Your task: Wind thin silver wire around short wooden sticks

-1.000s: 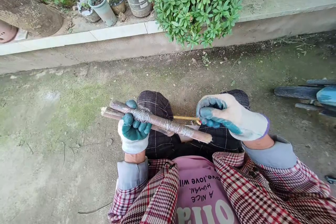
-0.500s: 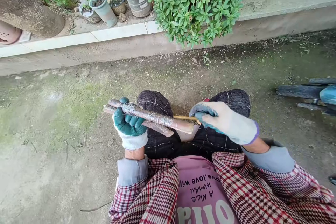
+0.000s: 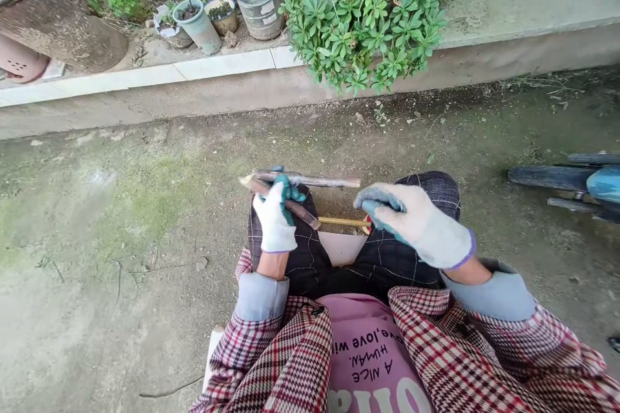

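My left hand (image 3: 277, 216), in a white glove with a green coated palm, is closed around two wooden sticks. The upper stick (image 3: 334, 181) lies nearly level and is blurred. Below it, the lower stick (image 3: 303, 213) slants down to the right; the two spread apart at their right ends. Thin wire is wound around the middle of the upper stick, though motion smears it now. My right hand (image 3: 411, 219), in a matching glove, is curled shut just right of the sticks' ends, above my knee. Whatever its fingers hold is hidden.
A thin yellow rod (image 3: 341, 222) with a red part shows between my knees. Ahead runs a low tiled ledge (image 3: 227, 68) with pots, a metal pot (image 3: 258, 3) and a leafy bush (image 3: 358, 26). A wheel (image 3: 547, 175) juts in from the right.
My left hand has turned over and moved right and slightly up with the sticks, so its back now faces me. My right hand has stayed nearly in place, still curled.
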The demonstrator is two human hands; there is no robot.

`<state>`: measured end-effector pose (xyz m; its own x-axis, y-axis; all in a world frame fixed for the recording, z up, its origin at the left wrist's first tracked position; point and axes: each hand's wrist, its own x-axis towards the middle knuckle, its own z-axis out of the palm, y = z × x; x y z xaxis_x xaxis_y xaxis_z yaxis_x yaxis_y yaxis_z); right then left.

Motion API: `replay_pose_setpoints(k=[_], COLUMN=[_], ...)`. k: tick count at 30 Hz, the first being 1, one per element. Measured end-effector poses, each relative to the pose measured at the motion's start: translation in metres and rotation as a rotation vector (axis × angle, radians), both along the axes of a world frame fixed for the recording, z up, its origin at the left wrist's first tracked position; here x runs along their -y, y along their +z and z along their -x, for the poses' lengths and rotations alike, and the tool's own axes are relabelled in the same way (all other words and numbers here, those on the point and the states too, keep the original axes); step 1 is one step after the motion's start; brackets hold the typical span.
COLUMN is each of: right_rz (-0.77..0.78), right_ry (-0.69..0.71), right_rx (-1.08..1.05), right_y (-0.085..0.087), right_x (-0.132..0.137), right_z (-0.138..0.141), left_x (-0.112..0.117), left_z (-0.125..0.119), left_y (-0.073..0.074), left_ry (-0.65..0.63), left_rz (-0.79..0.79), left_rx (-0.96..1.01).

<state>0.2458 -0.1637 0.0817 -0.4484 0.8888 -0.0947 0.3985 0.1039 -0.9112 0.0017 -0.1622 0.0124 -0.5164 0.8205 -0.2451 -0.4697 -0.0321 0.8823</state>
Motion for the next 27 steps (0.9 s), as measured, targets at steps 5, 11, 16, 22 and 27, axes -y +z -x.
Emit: replay_pose_setpoints(k=[5, 11, 16, 22, 27], right_rz=[-0.094, -0.228, -0.248, -0.206, -0.223], right_ry=[-0.159, -0.062, -0.007, 0.028, 0.115], right_rx=[0.055, 0.246, 0.291, 0.238, 0.310], right_y=[-0.009, -0.027, -0.052, -0.052, -0.036], right_x=[-0.061, -0.114, -0.137, -0.163, -0.192], right_z=[-0.006, -0.011, -0.011, 0.004, 0.016], left_x=[-0.014, -0.026, -0.076, -0.141, -0.172], left_z=[-0.016, -0.001, 0.007, -0.014, -0.024], left_y=[-0.013, -0.012, -0.005, 0.005, 0.005], left_ry=[-0.170, -0.118, -0.213, -0.477, -0.595], left_rz=[0.188, 0.181, 0.146, 0.094, 0.059], left_rx=[-0.017, -0.017, -0.012, -0.081, -0.037])
